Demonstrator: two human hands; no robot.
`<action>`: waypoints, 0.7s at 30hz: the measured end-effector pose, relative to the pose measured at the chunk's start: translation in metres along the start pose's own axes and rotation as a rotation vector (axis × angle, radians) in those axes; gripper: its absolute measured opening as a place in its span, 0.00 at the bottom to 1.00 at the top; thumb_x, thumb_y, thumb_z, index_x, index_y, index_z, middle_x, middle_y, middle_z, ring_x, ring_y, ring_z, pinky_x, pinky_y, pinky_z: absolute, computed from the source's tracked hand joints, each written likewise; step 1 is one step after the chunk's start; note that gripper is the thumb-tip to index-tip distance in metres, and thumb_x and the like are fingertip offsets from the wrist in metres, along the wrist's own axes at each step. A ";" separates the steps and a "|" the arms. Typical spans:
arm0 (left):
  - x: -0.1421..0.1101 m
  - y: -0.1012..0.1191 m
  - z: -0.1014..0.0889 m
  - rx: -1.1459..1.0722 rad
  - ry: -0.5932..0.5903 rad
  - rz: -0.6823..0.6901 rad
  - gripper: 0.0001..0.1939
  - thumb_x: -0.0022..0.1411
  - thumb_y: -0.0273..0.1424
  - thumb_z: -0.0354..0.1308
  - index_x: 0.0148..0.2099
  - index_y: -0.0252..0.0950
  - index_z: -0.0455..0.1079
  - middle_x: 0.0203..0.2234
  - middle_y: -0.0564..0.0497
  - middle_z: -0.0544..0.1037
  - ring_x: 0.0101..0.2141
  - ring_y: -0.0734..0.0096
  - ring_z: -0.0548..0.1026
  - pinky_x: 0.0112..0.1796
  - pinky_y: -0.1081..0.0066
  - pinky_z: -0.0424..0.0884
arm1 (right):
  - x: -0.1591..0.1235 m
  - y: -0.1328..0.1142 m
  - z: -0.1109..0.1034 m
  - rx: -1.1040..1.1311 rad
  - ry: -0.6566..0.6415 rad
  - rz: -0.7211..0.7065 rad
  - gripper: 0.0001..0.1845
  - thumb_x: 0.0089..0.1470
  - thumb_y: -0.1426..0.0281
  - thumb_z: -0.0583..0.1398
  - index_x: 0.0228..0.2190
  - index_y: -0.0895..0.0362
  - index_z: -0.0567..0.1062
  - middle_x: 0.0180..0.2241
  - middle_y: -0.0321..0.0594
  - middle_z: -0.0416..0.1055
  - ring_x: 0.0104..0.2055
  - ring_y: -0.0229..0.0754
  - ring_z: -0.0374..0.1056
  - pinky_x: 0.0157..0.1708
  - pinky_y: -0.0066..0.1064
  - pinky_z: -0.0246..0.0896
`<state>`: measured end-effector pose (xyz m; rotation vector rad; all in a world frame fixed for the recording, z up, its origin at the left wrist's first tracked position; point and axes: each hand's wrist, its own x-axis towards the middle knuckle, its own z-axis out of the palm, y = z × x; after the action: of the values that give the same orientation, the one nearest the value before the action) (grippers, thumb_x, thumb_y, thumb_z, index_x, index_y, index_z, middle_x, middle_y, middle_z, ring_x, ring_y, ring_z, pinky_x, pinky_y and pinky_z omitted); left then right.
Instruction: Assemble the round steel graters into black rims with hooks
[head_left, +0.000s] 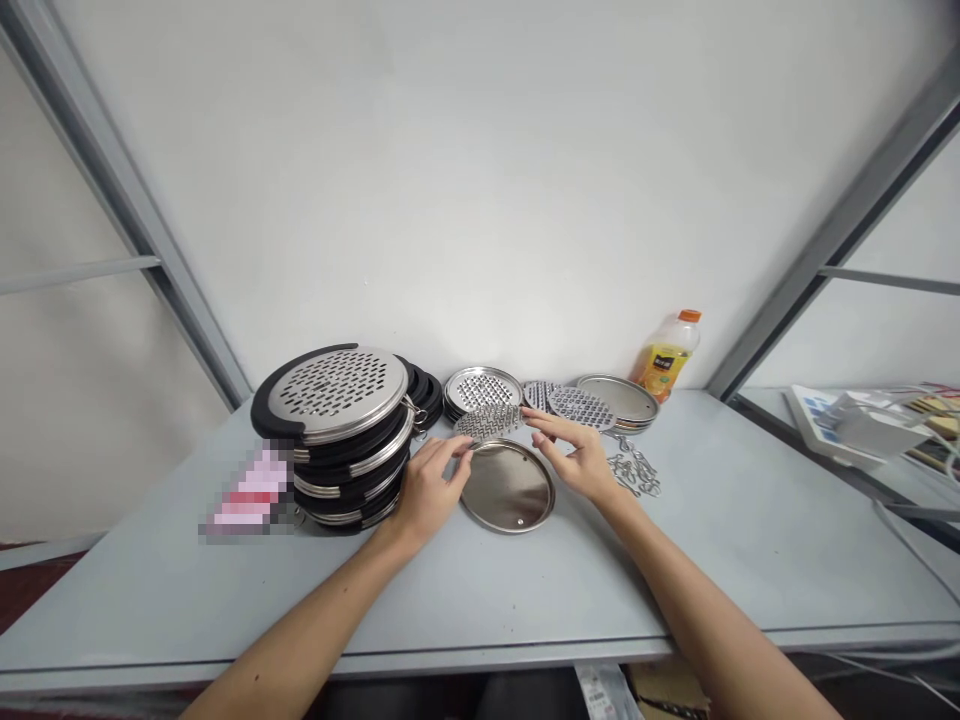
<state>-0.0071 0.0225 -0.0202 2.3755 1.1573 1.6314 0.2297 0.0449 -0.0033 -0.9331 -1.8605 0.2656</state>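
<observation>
Between my two hands a round perforated metal disc [489, 424] is tilted above the far edge of a shallow round metal lid [506, 485], which lies on the table. My left hand [433, 480] pinches the disc's near left edge, thumb and fingertips close together. At its right edge, the fingers of my right hand [576, 458] grip the disc, with the thumb lower. Behind it stands a stack of rimmed metal rings and discs [484, 385]. More loose perforated discs [581, 407] lie just beyond my right hand.
At left rises a tall stack of black-rimmed perforated metal pieces [337, 390], beside a blurred pink item [251, 495]. Black rings [426, 392] sit behind it. To the right are metal clips [635, 472], stacked metal lids [626, 397] and a juice bottle [667, 360] by the wall.
</observation>
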 end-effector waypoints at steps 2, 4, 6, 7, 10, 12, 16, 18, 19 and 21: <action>0.000 0.000 -0.001 0.012 0.008 0.031 0.08 0.63 0.24 0.55 0.44 0.38 0.71 0.30 0.51 0.77 0.33 0.68 0.75 0.37 0.69 0.71 | 0.000 -0.003 -0.001 0.006 0.020 -0.023 0.11 0.56 0.68 0.59 0.40 0.53 0.79 0.46 0.44 0.76 0.50 0.49 0.71 0.47 0.40 0.69; -0.001 0.001 -0.001 0.027 0.029 0.052 0.06 0.63 0.25 0.55 0.41 0.37 0.71 0.30 0.51 0.77 0.32 0.69 0.74 0.36 0.69 0.71 | -0.001 -0.006 -0.001 0.017 0.028 -0.052 0.11 0.54 0.70 0.60 0.39 0.54 0.79 0.46 0.44 0.76 0.49 0.49 0.72 0.48 0.40 0.68; -0.001 0.003 -0.002 0.049 0.050 0.066 0.05 0.64 0.25 0.55 0.40 0.37 0.71 0.29 0.51 0.77 0.32 0.69 0.73 0.36 0.69 0.70 | -0.001 -0.007 0.000 0.044 0.030 -0.061 0.09 0.54 0.70 0.60 0.37 0.54 0.80 0.45 0.44 0.77 0.47 0.48 0.73 0.47 0.39 0.69; -0.002 0.004 -0.001 0.057 0.057 0.068 0.05 0.64 0.25 0.55 0.40 0.37 0.71 0.29 0.51 0.77 0.32 0.69 0.73 0.36 0.69 0.70 | -0.001 -0.006 -0.001 0.059 0.038 -0.051 0.08 0.54 0.69 0.60 0.35 0.54 0.80 0.43 0.43 0.77 0.46 0.48 0.74 0.46 0.38 0.69; -0.004 0.007 -0.001 0.055 0.076 0.056 0.05 0.64 0.24 0.54 0.39 0.37 0.70 0.28 0.51 0.75 0.31 0.71 0.73 0.35 0.71 0.70 | 0.003 0.007 -0.005 0.032 0.154 0.039 0.13 0.56 0.67 0.58 0.25 0.55 0.79 0.36 0.43 0.79 0.41 0.46 0.75 0.41 0.36 0.70; -0.005 0.008 0.000 0.050 0.086 0.053 0.04 0.64 0.24 0.54 0.38 0.36 0.69 0.27 0.52 0.74 0.30 0.72 0.72 0.34 0.73 0.69 | 0.006 0.024 -0.012 -0.091 0.326 0.132 0.16 0.57 0.64 0.56 0.23 0.56 0.77 0.35 0.44 0.77 0.38 0.46 0.73 0.39 0.37 0.69; -0.005 0.008 -0.001 0.072 0.081 0.076 0.03 0.64 0.24 0.54 0.37 0.36 0.67 0.26 0.52 0.72 0.29 0.73 0.72 0.31 0.74 0.68 | 0.005 0.064 -0.032 -0.477 0.409 0.273 0.17 0.49 0.60 0.61 0.37 0.58 0.78 0.43 0.50 0.72 0.47 0.53 0.68 0.48 0.46 0.63; -0.004 0.007 -0.004 0.105 0.064 0.121 0.04 0.64 0.24 0.53 0.36 0.36 0.67 0.26 0.52 0.72 0.28 0.72 0.71 0.30 0.74 0.68 | 0.002 0.079 -0.040 -0.616 0.277 0.294 0.27 0.43 0.57 0.64 0.44 0.58 0.75 0.49 0.53 0.68 0.52 0.59 0.63 0.52 0.51 0.57; -0.003 0.007 -0.005 0.121 0.052 0.149 0.05 0.64 0.24 0.53 0.35 0.36 0.67 0.25 0.52 0.72 0.28 0.72 0.71 0.30 0.74 0.67 | -0.001 0.085 -0.043 -0.652 0.198 0.300 0.31 0.40 0.57 0.65 0.46 0.58 0.74 0.50 0.54 0.67 0.53 0.61 0.61 0.53 0.52 0.56; -0.001 0.008 -0.007 0.148 0.021 0.203 0.06 0.64 0.23 0.52 0.34 0.36 0.67 0.25 0.52 0.72 0.27 0.72 0.71 0.29 0.73 0.67 | -0.004 0.092 -0.046 -0.661 0.097 0.323 0.35 0.40 0.58 0.66 0.50 0.58 0.71 0.51 0.54 0.67 0.52 0.61 0.62 0.51 0.51 0.58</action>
<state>-0.0089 0.0137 -0.0150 2.6524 1.1093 1.6859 0.3145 0.0944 -0.0349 -1.6678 -1.7214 -0.2211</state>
